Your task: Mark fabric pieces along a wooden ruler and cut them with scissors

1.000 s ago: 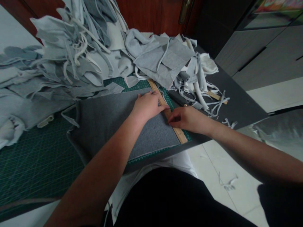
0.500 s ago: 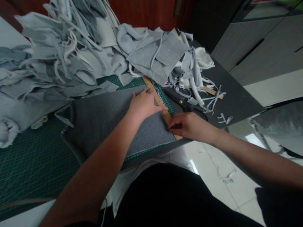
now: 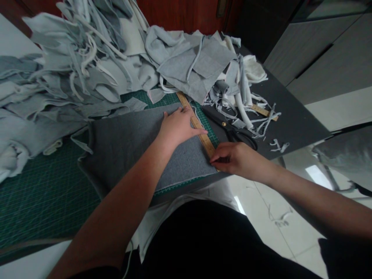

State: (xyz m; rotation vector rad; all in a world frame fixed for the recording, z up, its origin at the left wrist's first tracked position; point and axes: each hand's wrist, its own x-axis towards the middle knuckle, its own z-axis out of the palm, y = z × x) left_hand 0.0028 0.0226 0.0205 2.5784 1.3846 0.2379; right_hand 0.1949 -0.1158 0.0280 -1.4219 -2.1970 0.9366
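Note:
A dark grey piece of fabric [image 3: 124, 135] lies flat on a green cutting mat [image 3: 52, 197]. Along its right edge runs a wooden ruler [image 3: 207, 144]. My left hand [image 3: 178, 127] rests spread on the fabric, with its fingertips and thumb on the ruler. My right hand [image 3: 236, 158] is at the ruler's near end, thumb and forefinger pinched together at the fabric's edge. What they pinch, if anything, is too small to make out. Black-handled scissors [image 3: 232, 131] lie just beyond my right hand.
Heaped grey and white fabric pieces [image 3: 110, 73] cover the back and left of the table. Thin offcuts [image 3: 263, 124] and a second wooden ruler [image 3: 264, 111] lie on the dark tabletop [image 3: 299, 120] at right. Scraps [image 3: 281, 221] lie on the tiled floor.
My right hand has shifted slightly along the ruler toward the near table edge, still pinched. My left hand stays in place on the fabric and ruler. The view has shifted slightly.

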